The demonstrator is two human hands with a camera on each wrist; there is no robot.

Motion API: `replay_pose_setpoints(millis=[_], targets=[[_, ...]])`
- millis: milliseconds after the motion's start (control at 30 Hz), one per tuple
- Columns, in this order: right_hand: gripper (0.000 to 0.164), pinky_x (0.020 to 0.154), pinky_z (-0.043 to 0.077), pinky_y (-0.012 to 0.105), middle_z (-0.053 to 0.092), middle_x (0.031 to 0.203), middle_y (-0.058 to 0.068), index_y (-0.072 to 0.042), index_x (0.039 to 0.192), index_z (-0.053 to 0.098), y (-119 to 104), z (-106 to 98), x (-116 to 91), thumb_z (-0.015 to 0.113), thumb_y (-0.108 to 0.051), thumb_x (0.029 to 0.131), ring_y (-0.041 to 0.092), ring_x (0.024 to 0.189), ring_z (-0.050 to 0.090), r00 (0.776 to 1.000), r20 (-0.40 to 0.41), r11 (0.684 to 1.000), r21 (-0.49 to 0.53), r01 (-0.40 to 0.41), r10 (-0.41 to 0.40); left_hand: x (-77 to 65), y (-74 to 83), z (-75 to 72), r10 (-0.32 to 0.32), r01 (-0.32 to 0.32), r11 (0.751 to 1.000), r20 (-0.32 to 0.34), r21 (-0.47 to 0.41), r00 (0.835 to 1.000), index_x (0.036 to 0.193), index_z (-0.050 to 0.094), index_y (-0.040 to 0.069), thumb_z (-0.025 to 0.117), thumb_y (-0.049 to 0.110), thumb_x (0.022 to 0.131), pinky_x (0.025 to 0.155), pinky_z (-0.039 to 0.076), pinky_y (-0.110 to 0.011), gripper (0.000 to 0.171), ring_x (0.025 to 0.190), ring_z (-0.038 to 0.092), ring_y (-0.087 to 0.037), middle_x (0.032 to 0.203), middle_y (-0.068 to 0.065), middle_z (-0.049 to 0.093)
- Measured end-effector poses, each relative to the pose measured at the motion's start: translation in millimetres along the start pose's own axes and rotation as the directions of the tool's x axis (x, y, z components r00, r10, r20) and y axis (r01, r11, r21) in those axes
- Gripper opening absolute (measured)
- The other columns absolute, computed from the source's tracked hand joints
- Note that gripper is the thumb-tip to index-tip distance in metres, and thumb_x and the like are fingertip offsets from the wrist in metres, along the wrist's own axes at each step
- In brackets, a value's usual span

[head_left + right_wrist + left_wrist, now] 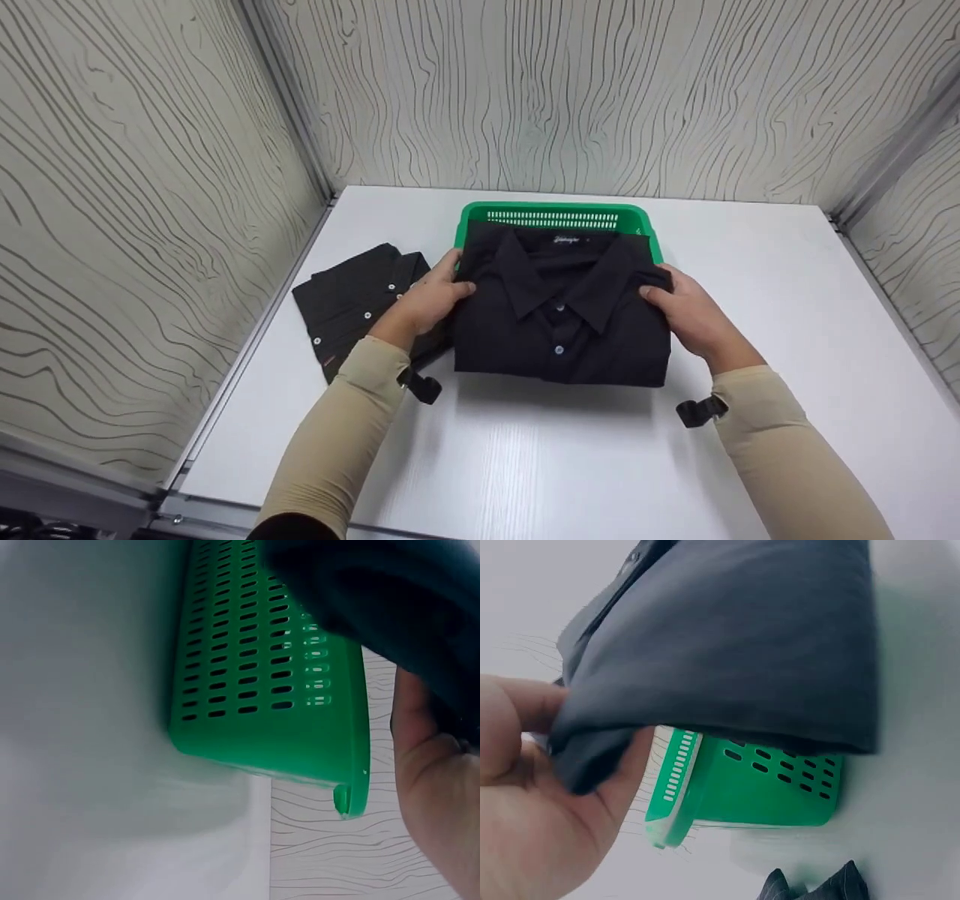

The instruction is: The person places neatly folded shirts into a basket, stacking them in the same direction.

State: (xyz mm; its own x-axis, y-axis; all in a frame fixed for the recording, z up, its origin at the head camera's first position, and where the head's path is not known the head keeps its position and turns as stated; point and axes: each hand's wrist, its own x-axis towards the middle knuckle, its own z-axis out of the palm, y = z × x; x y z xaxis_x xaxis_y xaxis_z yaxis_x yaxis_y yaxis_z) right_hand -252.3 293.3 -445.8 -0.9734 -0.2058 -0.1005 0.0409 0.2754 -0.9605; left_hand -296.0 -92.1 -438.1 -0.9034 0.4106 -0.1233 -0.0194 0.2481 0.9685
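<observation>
A folded dark navy shirt [487, 330] with a collar and pale buttons is held up between both hands, over the front of a green basket [555, 206]. At the shirt's left edge my left hand [433, 296] pinches the cloth, thumb on top. My right hand [694, 311] grips the opposite edge the same way. In the left wrist view, a side of the shirt [735, 645] hangs from the left hand [547, 817], near the basket [757, 787]. The right wrist view has the right hand [435, 780] under the cloth, its fingertips partly hidden.
Another folded dark shirt [345, 300] with white buttons lies on the white table [772, 315], left of the basket and partly behind the left hand. Wood-patterned panels [562, 97] stand behind the table and at both sides. The basket's interior is mostly covered by the held shirt.
</observation>
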Motion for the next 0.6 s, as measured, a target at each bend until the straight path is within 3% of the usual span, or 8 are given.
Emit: replay_pose_setpoints(millis=[133, 300, 433, 600], targets=[[0.045, 0.084, 0.047, 0.032, 0.051, 0.123, 0.015, -0.004, 0.135, 0.039, -7, 1, 7, 0.047, -0.029, 0.098, 0.024, 0.103, 0.056, 0.997, -0.07, 0.996, -0.094, 0.002, -0.009, 4.0, 3.9, 1.4, 0.043, -0.041, 0.999, -0.071, 0.029, 0.997, 0.135, 0.038, 0.023, 0.047, 0.008, 0.096, 0.097, 0.038, -0.041, 0.043, 0.111, 0.051, -0.02, 0.129, -0.005, 0.047], [0.044, 0.081, 0.045, 0.037, 0.054, 0.116, 0.016, -0.004, 0.131, 0.044, -16, 2, 16, 0.046, -0.033, 0.098, 0.026, 0.097, 0.054, 0.988, -0.151, 0.973, -0.229, -0.012, -0.023, 11.2, 7.8, 3.2, 0.105, -0.074, 0.981, -0.165, 0.181, 0.981, 0.136, 0.038, 0.023, 0.045, 0.012, 0.097, 0.099, 0.036, -0.04, 0.04, 0.114, 0.048, -0.016, 0.13, -0.001, 0.047], [0.039, 0.076, 0.043, 0.04, 0.055, 0.106, 0.015, -0.006, 0.127, 0.047, -18, 2, 23, 0.045, -0.033, 0.099, 0.027, 0.09, 0.053, 0.977, -0.209, 0.945, -0.325, -0.024, -0.047, 18.0, 8.9, 6.0, 0.12, -0.057, 0.955, -0.2, 0.291, 0.972, 0.141, 0.033, 0.022, 0.044, 0.014, 0.099, 0.104, 0.031, -0.04, 0.044, 0.124, 0.041, -0.015, 0.138, -0.002, 0.042], [0.038, 0.079, 0.041, 0.042, 0.054, 0.106, 0.015, -0.006, 0.126, 0.046, -23, -4, 33, 0.043, -0.033, 0.099, 0.027, 0.091, 0.051, 0.974, -0.222, 0.928, -0.37, -0.037, -0.049, 29.1, 11.7, 8.9, 0.091, -0.007, 0.939, -0.228, 0.345, 0.969, 0.145, 0.027, 0.019, 0.044, 0.017, 0.099, 0.107, 0.028, -0.039, 0.049, 0.132, 0.034, -0.016, 0.144, -0.004, 0.037]])
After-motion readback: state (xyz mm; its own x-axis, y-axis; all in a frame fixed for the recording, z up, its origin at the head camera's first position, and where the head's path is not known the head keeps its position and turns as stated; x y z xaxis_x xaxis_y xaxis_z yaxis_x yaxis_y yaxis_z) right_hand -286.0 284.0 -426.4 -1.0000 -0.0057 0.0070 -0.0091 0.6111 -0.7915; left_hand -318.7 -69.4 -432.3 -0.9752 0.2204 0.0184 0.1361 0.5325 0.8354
